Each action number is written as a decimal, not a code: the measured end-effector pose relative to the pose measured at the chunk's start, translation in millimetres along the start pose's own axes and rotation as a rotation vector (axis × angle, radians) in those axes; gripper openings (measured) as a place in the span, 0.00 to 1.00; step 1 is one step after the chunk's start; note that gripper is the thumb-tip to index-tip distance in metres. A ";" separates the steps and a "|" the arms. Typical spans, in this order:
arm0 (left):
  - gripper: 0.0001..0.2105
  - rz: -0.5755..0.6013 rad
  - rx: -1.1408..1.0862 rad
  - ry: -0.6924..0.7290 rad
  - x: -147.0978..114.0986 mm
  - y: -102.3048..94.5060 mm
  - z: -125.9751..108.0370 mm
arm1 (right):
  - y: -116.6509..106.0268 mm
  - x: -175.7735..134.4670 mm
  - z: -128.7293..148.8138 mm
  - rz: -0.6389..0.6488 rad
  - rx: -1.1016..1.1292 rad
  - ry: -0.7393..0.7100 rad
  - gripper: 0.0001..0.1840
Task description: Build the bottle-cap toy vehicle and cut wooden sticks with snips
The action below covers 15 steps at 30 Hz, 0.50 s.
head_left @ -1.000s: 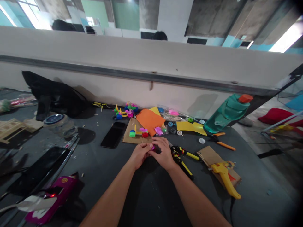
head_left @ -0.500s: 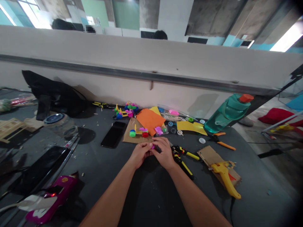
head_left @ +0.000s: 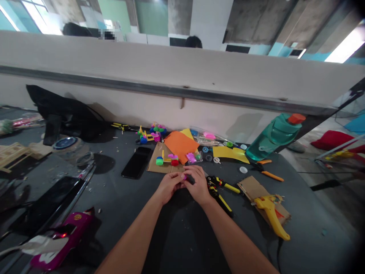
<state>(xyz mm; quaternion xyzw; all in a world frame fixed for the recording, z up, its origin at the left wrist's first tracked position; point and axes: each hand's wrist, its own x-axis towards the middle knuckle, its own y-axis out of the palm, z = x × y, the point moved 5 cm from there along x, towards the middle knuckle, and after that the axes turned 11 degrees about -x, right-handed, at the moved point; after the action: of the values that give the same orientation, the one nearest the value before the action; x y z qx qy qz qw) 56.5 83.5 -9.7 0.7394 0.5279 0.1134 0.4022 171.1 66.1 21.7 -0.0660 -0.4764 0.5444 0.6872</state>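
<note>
Evidently, from my distant post, I'm seeing a long off-white partition wall (head_left: pixel 171 62) standing along the far side of a flat, dark grey tabletop (head_left: pixel 119 228), presumably stopping loose things from slipping off the back. Near its right end a translucent teal plastic bottle with an orange cap (head_left: pixel 270 140) is standing aside from the crowded middle; it is appearing tilted, though the lens may be causing that. Nearer, a smooth yellow glue gun (head_left: pixel 269 209) is lying across a matte brown cardboard rectangle (head_left: pixel 247 186), likely sparing the surface from drips.

In the centre I'm watching the bare left hand (head_left: pixel 169 186) and the bare right hand (head_left: pixel 196 183) meeting, fingers curling inward, perhaps because the work is needing steadying from both sides. Just beyond, a flat, vivid orange sheet (head_left: pixel 181 144) is overlapping a tan cardboard piece (head_left: pixel 154 155). Beside the right hand, black-and-yellow handled pliers (head_left: pixel 225 203) are lying splayed, seemingly within easy reach. On the tan cardboard's near part, a small plastic assembly with green and red round ends (head_left: pixel 174 162) is sitting.

Smallest, a purple plastic-looking piece (head_left: pixel 185 177) is peeking out between the hands: both are pinching it at the fingertips, which are hiding its full shape from me.
</note>
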 end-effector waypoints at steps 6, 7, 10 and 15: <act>0.09 -0.009 0.035 0.011 0.5 -2.6 0.7 | 0.6 -0.3 1.6 0.023 -0.001 -0.023 0.12; 0.09 -0.010 0.039 0.014 0.8 -3.1 0.7 | 0.7 -0.3 1.8 0.027 -0.006 -0.030 0.13; 0.09 -0.004 0.032 0.010 1.0 -2.9 1.0 | 0.9 -0.2 1.3 0.021 -0.008 -0.026 0.12; 0.08 0.016 0.022 -0.006 0.0 -1.0 1.2 | 0.8 0.0 1.1 0.018 0.008 0.007 0.09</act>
<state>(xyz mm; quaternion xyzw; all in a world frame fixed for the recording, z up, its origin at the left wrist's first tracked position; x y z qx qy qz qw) 56.5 83.0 -11.2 0.7483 0.5219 0.1086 0.3948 169.7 65.9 21.9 -0.0692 -0.4713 0.5524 0.6841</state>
